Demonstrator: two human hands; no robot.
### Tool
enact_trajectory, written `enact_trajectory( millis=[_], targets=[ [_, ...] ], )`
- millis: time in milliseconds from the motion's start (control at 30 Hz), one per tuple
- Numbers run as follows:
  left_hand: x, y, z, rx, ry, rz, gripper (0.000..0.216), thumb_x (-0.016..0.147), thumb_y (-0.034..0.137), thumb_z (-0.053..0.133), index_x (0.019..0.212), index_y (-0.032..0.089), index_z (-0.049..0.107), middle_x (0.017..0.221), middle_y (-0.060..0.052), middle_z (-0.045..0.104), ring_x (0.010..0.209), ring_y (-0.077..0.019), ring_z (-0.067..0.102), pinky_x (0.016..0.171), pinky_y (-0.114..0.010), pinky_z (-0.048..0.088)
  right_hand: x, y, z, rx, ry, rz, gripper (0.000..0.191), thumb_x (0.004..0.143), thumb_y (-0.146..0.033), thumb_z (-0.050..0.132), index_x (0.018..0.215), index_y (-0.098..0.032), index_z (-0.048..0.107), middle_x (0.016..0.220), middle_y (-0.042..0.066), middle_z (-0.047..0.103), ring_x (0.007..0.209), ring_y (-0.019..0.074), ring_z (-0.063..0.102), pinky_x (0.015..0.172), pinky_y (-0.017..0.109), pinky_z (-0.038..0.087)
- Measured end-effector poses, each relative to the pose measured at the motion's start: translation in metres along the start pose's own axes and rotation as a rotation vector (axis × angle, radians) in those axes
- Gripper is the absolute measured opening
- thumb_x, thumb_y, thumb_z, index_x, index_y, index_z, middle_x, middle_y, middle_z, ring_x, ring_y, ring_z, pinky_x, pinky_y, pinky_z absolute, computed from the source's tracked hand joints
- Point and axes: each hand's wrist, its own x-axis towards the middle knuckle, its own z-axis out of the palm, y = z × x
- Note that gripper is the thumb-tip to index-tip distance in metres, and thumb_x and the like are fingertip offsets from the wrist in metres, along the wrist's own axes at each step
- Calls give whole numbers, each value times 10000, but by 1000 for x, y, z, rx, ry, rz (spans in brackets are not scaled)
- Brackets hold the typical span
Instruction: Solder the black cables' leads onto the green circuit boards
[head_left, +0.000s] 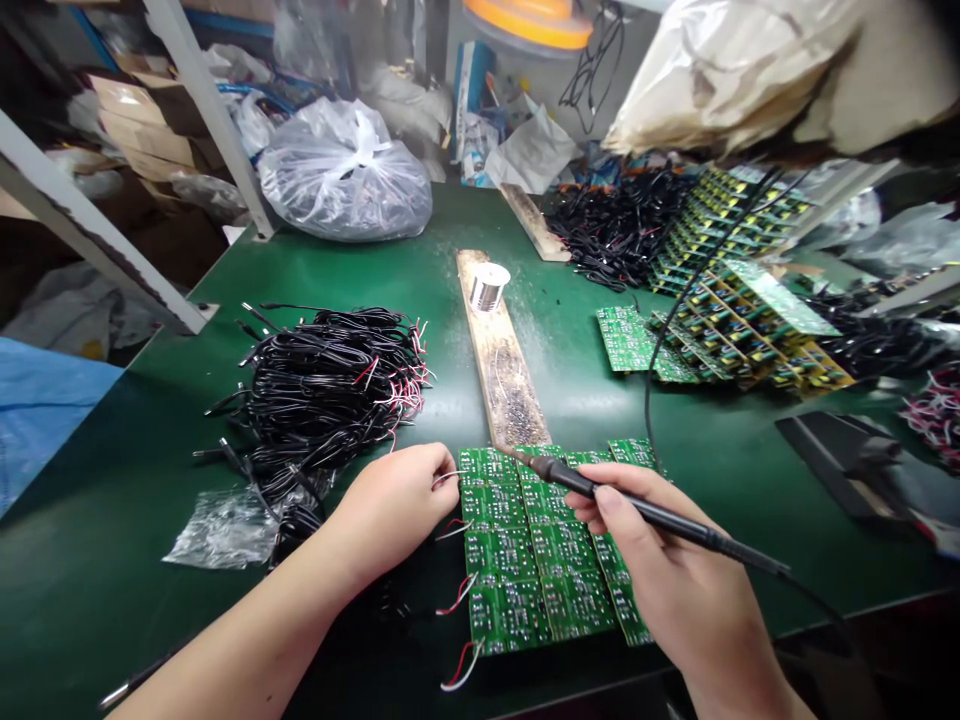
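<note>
My right hand (675,560) holds a black soldering iron (637,510) like a pen, its tip at the top edge of a panel of green circuit boards (525,560). My left hand (390,510) pinches a thin wire (448,477) at the panel's left edge. Several red-and-white wire ends (456,596) stick out along that edge. To the left of my left hand lies a heap of black cables (322,390) with stripped red and white ends. A wooden plank (499,350) with burn marks carries a spool of solder wire (490,287).
The green bench top (112,500) holds stacks of populated circuit boards (750,320) and more black cables (619,225) at the back right. A black iron stand (840,460) sits at the right. A tied plastic bag (345,170) stands at the far edge, behind it shelving and cardboard.
</note>
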Motion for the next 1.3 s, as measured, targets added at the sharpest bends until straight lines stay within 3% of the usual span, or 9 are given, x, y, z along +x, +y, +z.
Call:
enact_trajectory(
  millis=[133, 267, 367, 633, 900, 1300],
  targets=[
    [-1, 1, -1, -5, 21, -3, 150, 896, 295, 509, 795, 240, 604, 736, 18, 660, 664, -165, 553, 591, -297, 289, -3, -3, -1, -19, -61, 24, 170, 1012, -342, 584, 1101, -272, 711, 996, 24, 760, 878, 174, 768, 802, 301, 654],
    [-5, 4, -3, -43, 18, 12, 98, 917, 314, 511, 883, 262, 587, 700, 46, 627, 646, -162, 541, 591, -297, 309, -2, -5, -4, -35, -1, 20, 176, 1008, -354, 588, 1086, -254, 709, 977, 36, 756, 851, 173, 763, 774, 297, 661],
    [-7, 5, -5, -39, -5, 51, 140, 933, 304, 498, 828, 256, 578, 713, 42, 619, 664, -161, 538, 614, -302, 340, -3, -5, -7, -29, 4, -11, 168, 1009, -341, 585, 1088, -260, 709, 996, 34, 753, 864, 171, 763, 785, 295, 661],
    [-8, 7, 1, 225, 142, 194, 171, 960, 234, 506, 812, 213, 590, 898, -32, 612, 870, -208, 554, 810, -363, 424, -16, 1, -4, 30, -41, -22, 172, 1005, -302, 591, 1134, -287, 703, 1006, 21, 762, 869, 170, 775, 794, 284, 654],
    [-11, 17, 15, 554, 227, 308, 180, 964, 185, 481, 801, 208, 556, 837, -48, 568, 784, -221, 515, 727, -390, 383, -18, 1, 2, 50, -95, -5, 169, 1020, -301, 562, 1131, -297, 689, 1001, 9, 761, 870, 166, 769, 794, 294, 652],
    [-12, 17, 17, 605, 237, 299, 189, 968, 184, 469, 791, 219, 527, 823, -45, 550, 792, -229, 508, 726, -404, 364, -17, 0, 9, 123, -149, 29, 193, 1014, -312, 564, 1158, -264, 683, 1027, 42, 765, 893, 188, 777, 810, 338, 670]
  ],
)
